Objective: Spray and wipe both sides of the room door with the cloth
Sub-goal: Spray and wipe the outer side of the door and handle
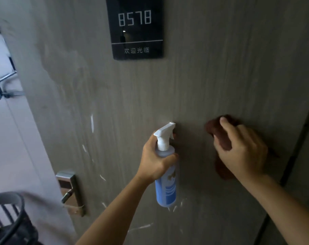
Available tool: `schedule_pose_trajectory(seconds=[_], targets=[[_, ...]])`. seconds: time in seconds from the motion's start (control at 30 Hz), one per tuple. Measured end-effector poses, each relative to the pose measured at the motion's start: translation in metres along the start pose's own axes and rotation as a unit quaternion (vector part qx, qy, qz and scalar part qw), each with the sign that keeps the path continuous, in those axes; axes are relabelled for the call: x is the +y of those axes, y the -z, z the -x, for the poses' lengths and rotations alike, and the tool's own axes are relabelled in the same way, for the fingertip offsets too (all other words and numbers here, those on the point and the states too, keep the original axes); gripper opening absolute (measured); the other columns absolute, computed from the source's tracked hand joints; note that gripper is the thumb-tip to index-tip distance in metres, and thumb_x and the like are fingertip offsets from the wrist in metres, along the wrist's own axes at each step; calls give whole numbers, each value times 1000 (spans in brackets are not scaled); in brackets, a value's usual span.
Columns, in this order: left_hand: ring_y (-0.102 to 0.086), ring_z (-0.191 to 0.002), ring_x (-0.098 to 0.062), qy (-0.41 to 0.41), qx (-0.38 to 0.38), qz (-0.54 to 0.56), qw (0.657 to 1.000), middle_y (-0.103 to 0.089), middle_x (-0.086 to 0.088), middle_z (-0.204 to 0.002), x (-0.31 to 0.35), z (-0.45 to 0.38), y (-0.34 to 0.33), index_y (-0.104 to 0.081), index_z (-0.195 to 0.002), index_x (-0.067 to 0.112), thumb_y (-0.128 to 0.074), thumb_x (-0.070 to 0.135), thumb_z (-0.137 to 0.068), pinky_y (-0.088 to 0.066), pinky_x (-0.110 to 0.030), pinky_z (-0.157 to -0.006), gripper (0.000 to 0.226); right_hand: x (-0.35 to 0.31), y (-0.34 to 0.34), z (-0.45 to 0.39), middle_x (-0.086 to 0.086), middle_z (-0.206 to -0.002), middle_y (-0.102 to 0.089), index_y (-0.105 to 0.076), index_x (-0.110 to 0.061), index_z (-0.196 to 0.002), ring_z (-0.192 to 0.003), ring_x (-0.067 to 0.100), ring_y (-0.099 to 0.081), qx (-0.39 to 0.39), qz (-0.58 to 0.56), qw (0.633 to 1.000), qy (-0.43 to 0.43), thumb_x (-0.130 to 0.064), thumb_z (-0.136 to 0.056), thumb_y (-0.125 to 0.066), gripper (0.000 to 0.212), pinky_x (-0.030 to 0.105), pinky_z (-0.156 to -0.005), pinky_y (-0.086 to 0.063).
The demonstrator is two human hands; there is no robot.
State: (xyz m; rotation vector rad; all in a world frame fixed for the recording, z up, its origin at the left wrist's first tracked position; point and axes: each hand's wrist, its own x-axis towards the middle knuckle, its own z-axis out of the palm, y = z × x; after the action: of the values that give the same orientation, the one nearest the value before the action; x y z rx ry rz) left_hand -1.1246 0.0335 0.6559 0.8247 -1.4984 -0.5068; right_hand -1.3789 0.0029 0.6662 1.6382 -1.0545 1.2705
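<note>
On the grey door below the number plate, the right hand presses the brown cloth flat with fingers spread, and does best overlapping firm strokes toward the white streaks while the left hand, fingers curled round the spray bottle, keeps clear.

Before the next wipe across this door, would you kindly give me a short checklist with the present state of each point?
1. Cloth flat against the door under the right hand: ok.
2. Spray bottle firmly held by the left hand: ok.
3. Nozzle facing the door: ok.
4. White streaks left of the bottle wiped away: not ok.
5. Number sign wiped: cannot tell.
6. Door handle wiped: cannot tell.
</note>
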Motion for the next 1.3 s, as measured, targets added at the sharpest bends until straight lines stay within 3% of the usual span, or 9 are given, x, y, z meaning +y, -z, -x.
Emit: schedule_pose_trajectory(seconds=[0.17,0.4,0.6,0.67,0.83,0.9,1.03,1.13,1.3], targets=[[-68,-92,-21,15,-5,-1,1000,-71,-5,-107,0,0,1,-66,-115,13,-72,-3,-65,-58,-35,-77,53,-6,-6,57,10,-86,-60,-66,-10,-134,-70,32,-59,-129,9,976,175,-29,-74,-91,68,42,-60,-49],[-68,-94,-31,12,-3,1,1000,-71,-6,-106,2,0,0,-67,-111,16,-74,0,-66,-59,-42,-78,49,4,-3,-1,12,-84,-59,-67,-13,-133,-71,34,-57,-14,12,1000,13,-33,-95,-69,43,45,-60,-47],[-68,-91,-17,31,10,9,999,-73,-4,-105,6,-2,-3,-68,-107,19,-77,0,-66,-59,-43,-79,46,1,0,48,8,-86,-62,-69,-10,-128,-69,28,-58,-138,16,964,225,-31,-72,-92,65,38,-57,-47],[-68,-91,-17,29,11,7,1000,-73,-6,-105,6,-1,-3,-68,-107,18,-77,0,-65,-59,-43,-79,46,0,2,26,9,-87,-61,-70,-10,-128,-71,30,-58,-112,35,971,206,-32,-75,-89,61,40,-59,-47],[-69,-88,-13,33,14,3,999,-73,0,-101,6,-2,-3,-68,-105,20,-77,1,-65,-59,-32,-75,45,0,1,-36,11,-90,-63,-65,-13,-133,-77,32,-60,-12,16,999,26,-34,-95,-69,44,45,-64,-51],[-69,-88,-15,32,11,3,999,-73,1,-101,6,-3,-3,-68,-105,18,-77,1,-65,-60,-36,-76,44,0,0,-10,10,-91,-63,-66,-12,-133,-76,32,-60,-36,3,997,75,-33,-89,-76,50,43,-63,-51],[-70,-92,-30,27,7,-4,1000,-73,-3,-104,9,-4,0,-69,-105,18,-78,1,-65,-61,-42,-77,45,6,3,67,5,-91,-65,-70,-14,-128,-72,25,-60,-176,28,951,253,-40,-65,-93,71,38,-58,-48],[-70,-88,-22,30,15,-8,999,-74,-3,-103,12,-4,-1,-69,-104,18,-78,-1,-65,-60,-40,-77,44,1,0,40,7,-90,-63,-70,-13,-129,-72,28,-59,-135,33,967,211,-36,-70,-90,66,39,-60,-47],[-69,-80,-14,35,66,14,997,-75,-7,-97,23,1,3,-70,-107,10,-75,-3,-66,-58,-30,-68,44,-26,-9,-43,12,-91,-64,-66,-13,-133,-76,32,-60,-4,21,1000,15,-34,-93,-71,46,42,-62,-50]])
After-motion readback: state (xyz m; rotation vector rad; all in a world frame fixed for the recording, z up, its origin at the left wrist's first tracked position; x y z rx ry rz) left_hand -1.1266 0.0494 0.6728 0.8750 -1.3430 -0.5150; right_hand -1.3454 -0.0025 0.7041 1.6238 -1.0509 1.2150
